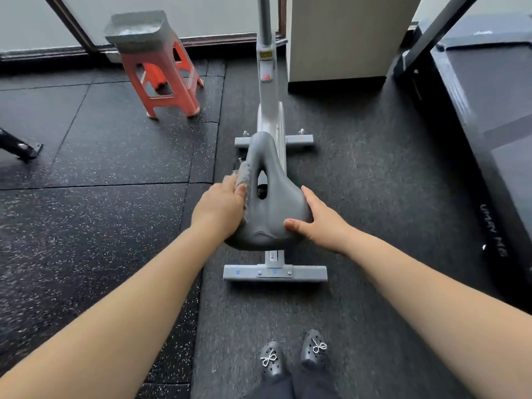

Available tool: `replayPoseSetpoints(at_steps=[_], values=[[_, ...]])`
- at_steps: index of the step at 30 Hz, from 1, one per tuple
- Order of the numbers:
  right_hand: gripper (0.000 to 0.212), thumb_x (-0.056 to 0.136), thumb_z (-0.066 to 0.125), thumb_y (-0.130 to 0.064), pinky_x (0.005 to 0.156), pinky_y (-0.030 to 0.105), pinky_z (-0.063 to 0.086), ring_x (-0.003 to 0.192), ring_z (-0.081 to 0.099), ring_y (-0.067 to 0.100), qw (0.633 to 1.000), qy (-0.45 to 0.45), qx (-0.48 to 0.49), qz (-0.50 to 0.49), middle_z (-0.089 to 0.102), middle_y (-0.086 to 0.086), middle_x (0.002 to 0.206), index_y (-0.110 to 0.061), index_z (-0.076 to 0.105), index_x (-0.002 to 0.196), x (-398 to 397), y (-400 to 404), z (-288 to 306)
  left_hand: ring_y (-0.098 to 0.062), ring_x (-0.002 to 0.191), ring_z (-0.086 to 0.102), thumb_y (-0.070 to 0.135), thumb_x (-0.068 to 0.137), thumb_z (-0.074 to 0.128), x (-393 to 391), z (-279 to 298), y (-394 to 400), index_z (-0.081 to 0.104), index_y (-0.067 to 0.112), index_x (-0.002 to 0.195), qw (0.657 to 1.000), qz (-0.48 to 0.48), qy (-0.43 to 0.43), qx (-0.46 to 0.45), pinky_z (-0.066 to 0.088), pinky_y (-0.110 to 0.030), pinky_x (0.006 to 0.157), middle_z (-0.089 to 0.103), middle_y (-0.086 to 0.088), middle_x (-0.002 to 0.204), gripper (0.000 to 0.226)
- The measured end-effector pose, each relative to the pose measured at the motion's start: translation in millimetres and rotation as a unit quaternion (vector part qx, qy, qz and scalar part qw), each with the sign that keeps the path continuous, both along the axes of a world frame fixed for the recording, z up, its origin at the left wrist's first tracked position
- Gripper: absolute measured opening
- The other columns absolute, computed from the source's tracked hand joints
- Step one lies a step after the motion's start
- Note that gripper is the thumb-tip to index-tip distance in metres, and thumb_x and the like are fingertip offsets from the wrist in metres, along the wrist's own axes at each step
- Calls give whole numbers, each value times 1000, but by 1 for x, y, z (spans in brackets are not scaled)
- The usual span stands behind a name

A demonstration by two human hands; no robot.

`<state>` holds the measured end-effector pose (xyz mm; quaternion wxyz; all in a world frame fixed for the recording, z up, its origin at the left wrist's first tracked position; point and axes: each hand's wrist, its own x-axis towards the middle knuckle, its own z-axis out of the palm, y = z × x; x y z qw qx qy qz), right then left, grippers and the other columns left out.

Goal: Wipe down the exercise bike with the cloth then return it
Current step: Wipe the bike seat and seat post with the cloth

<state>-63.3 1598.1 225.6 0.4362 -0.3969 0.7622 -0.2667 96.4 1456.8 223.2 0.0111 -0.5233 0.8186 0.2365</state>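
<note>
The exercise bike (270, 105) stands in the middle of the view, white frame running away from me, grey base bars on the floor. Its dark grey saddle (273, 180) with a centre cutout is right below me. My left hand (221, 205) presses a grey cloth (243, 172) against the saddle's left side, fingers closed on the cloth. My right hand (319, 220) grips the saddle's rear right corner, thumb on top and fingers around the edge.
An orange plastic stool (164, 76) with a grey folded cloth on top stands at the back left. A treadmill (486, 110) lies along the right. A white cabinet (345, 38) stands behind the bike. My feet in black shoes (293, 355) are on the dark rubber floor.
</note>
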Motion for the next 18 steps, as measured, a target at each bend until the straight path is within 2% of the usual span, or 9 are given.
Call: replayPoseSetpoints(at_steps=[5, 8, 11, 12, 13, 14, 15, 16, 18], values=[[64, 88, 60, -40, 102, 30, 38, 130, 47, 22, 996, 21, 8, -83, 44, 5, 147, -24, 34, 145, -10, 7, 6, -39, 106, 55, 39, 101, 24, 53, 4, -1, 57, 9, 111, 1000, 22, -18, 10, 39, -38, 82, 63, -21, 113, 46], [50, 89, 58, -31, 96, 32, 42, 119, 53, 21, 986, 46, -24, -158, 54, 5, 135, -23, 45, 137, -26, 14, 24, -35, 94, 61, 49, 97, 25, 53, 24, -17, 59, 15, 98, 988, 107, 109, -30, 46, -40, 84, 68, -14, 98, 48], [39, 88, 57, -24, 81, 30, 47, 103, 57, 18, 975, 62, -74, -199, 60, 2, 119, -24, 52, 127, -40, 20, 46, -29, 92, 60, 43, 99, 28, 16, 64, -11, 59, 16, 106, 946, 148, 288, -29, 49, -43, 86, 67, -7, 98, 41], [35, 87, 57, -23, 78, 32, 49, 100, 60, 19, 972, 57, -94, -210, 63, 1, 114, -25, 54, 122, -45, 21, 52, -26, 92, 62, 42, 100, 30, 0, 76, -5, 59, 15, 107, 920, 148, 362, 37, 51, -42, 86, 67, -5, 98, 40], [30, 86, 57, -22, 77, 36, 52, 98, 63, 22, 968, 47, -115, -217, 65, 2, 108, -27, 56, 116, -48, 22, 60, -26, 94, 64, 42, 100, 31, -16, 89, 5, 60, 14, 108, 873, 151, 440, 148, 52, -40, 89, 69, -6, 100, 41], [24, 86, 57, -20, 76, 38, 54, 95, 65, 24, 964, 33, -142, -220, 67, 3, 102, -27, 58, 110, -50, 22, 67, -28, 101, 65, 43, 100, 31, -31, 97, 14, 60, 12, 112, 807, 155, 501, 272, 51, -41, 93, 69, -11, 107, 44], [20, 87, 56, -19, 76, 38, 54, 93, 67, 25, 962, 19, -161, -219, 69, 6, 98, -26, 59, 106, -51, 22, 77, -30, 109, 63, 45, 99, 31, -43, 104, 24, 59, 10, 118, 745, 160, 528, 375, 48, -44, 98, 67, -15, 115, 49], [18, 88, 57, -18, 77, 37, 53, 92, 68, 25, 961, 7, -182, -209, 69, 9, 98, -24, 60, 105, -52, 23, 85, -32, 115, 60, 48, 98, 31, -55, 107, 33, 58, 9, 123, 709, 159, 525, 444, 45, -46, 101, 64, -17, 122, 54], [19, 89, 59, -23, 82, 39, 54, 94, 67, 26, 959, -14, -201, -199, 69, 11, 102, -23, 58, 108, -58, 23, 97, -32, 118, 57, 51, 98, 25, -79, 112, 50, 53, 7, 130, 678, 120, 501, 525, 43, -46, 102, 60, -18, 127, 61]])
